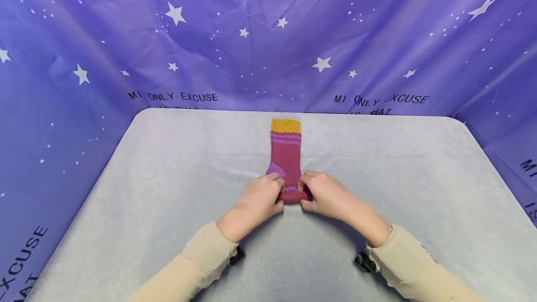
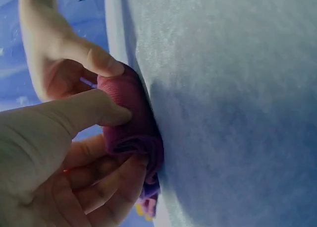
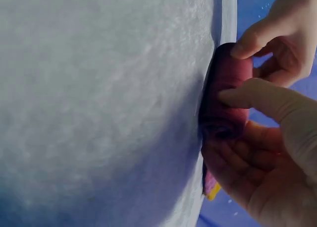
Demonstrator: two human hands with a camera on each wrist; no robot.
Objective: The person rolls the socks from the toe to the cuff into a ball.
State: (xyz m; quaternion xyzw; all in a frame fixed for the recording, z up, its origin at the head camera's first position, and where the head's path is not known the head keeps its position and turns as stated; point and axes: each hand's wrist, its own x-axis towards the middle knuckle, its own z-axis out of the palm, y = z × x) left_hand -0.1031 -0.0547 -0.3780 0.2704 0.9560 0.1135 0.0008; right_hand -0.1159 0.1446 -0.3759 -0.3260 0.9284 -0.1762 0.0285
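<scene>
A dark red sock with a yellow cuff and purple stripes lies lengthwise on the table, cuff toward the far edge. Its near end is rolled into a thick cylinder, seen closely as the rolled sock in the left wrist view. My left hand pinches the roll's left end, thumb on the near side and fingers curled beyond it. On the right end, my right hand grips the same way. A purple heel patch sticks out beside the left fingers. Layers of the coil show at its end in the right wrist view.
The table has a pale grey cloth surface with rounded far corners. A purple curtain with white stars and black lettering hangs behind it and along both sides. Black wrist devices show under both beige sleeves.
</scene>
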